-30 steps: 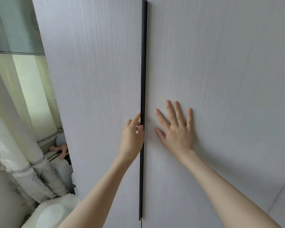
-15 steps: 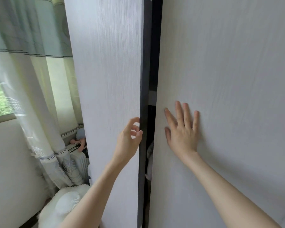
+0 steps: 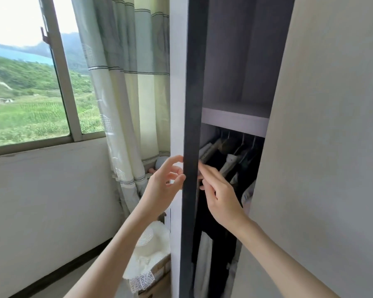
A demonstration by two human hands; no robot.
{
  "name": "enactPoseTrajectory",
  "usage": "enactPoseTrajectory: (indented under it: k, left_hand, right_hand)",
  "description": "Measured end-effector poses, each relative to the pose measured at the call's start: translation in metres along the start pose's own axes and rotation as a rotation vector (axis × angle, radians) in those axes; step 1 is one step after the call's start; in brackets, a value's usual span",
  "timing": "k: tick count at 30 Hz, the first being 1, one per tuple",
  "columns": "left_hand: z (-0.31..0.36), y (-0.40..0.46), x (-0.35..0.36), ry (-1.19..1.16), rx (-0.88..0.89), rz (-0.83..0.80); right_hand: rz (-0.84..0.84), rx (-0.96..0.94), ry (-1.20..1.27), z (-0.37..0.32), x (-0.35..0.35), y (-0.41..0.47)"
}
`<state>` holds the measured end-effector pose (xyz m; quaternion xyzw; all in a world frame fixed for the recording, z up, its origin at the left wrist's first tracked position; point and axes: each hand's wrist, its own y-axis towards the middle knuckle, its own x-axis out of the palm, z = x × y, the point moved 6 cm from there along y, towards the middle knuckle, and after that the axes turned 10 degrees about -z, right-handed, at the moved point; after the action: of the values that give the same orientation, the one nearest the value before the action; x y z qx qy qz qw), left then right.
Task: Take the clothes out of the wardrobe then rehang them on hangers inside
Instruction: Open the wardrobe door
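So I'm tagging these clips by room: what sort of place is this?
Most likely a bedroom: a wardrobe with clothes on hangers inside, a curtain beside a window onto green hills, and a white sun hat on the floor.

No text, label, brand or number can be read anywhere.

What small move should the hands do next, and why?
Probably swing the pale wood-grain left door wider. The left hand and right hand meet at its dark edge, and the opening is too narrow to lift out the dark hanging clothes.
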<state>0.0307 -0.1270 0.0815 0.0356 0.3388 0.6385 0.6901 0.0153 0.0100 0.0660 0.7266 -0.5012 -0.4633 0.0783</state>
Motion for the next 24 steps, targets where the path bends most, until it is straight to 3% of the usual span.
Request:
enactPoseTrajectory:
  k: [7,14,18,24]
  left_hand:
    - [-0.016,-0.022,-0.052,0.010,-0.015,0.059]
    - [-0.048,-0.048,-0.126,0.110,-0.039,0.200]
    - [-0.058,-0.065,-0.158,0.071,-0.024,0.256]
    - [-0.092,-0.063,-0.203,-0.067,-0.101,0.216]
  right_hand:
    - [-0.149,-0.128,-0.037,-0.021,0.038,0.022]
    - [-0.171,-0.234,-0.206,-0.047,0.105,0.062]
    - [-0.178,-0.261,-0.361,-0.056,0.145,0.090]
    - [-0.170,-0.275,-0.453,-0.061,0.197,0.131]
